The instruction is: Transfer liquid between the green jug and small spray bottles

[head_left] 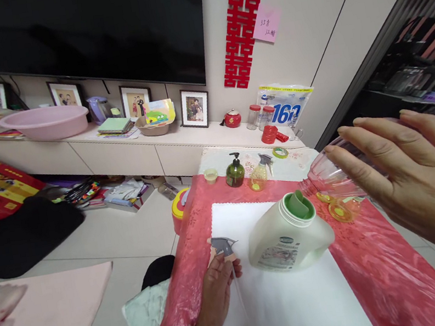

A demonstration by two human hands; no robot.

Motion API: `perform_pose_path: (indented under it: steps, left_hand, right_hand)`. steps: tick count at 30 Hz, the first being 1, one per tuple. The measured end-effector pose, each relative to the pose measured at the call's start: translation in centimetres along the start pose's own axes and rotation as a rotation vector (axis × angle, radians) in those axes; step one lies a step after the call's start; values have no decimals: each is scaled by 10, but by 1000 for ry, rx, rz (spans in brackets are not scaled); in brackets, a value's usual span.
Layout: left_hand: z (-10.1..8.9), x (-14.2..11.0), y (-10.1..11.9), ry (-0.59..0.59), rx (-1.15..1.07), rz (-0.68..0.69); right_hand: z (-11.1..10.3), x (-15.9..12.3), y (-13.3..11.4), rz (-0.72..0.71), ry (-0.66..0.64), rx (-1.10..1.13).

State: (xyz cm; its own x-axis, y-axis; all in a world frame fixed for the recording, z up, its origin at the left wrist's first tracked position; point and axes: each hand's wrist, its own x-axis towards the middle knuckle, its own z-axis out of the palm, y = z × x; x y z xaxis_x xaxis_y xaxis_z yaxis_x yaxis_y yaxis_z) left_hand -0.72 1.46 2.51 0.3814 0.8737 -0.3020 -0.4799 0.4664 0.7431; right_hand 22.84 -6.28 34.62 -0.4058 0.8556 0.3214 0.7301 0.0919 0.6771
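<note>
My left hand (220,280), wearing a silver bracelet, grips a grey spray nozzle (223,244) whose thin clear tube hangs down over the white mat. A clear, pink-tinted plastic bottle (330,174) lies tilted on its side in my right hand (407,176), its open neck pointing left. The thumb and underside of that grip are hidden. Just left of and below the bottle neck stands a large pale green detergent jug (288,237), uncapped, a green pouring spout (298,204) showing in its mouth. The jug rests upright on the white mat (235,218).
Behind the jug stand a green pump bottle (234,171), a yellowish spray bottle (259,177), a small cup (210,175) and a roll of green tape (280,152). Yellow-capped bottles (340,210) sit right of the jug. A red cloth (400,260) covers the table.
</note>
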Motion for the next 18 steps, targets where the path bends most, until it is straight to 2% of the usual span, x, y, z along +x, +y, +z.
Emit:
perform_pose_path:
  steps: [10, 15, 18]
  left_hand:
    - [-1, 1, -2, 2, -24, -16]
    - [-1, 1, -1, 7, -16, -15]
    - [-1, 1, 0, -2, -10, -11]
  right_hand:
    - [7, -3, -5, 3, -3, -29]
    - [26, -20, -6, 67, -21, -15]
    - [39, -36, -5, 132, -60, 90]
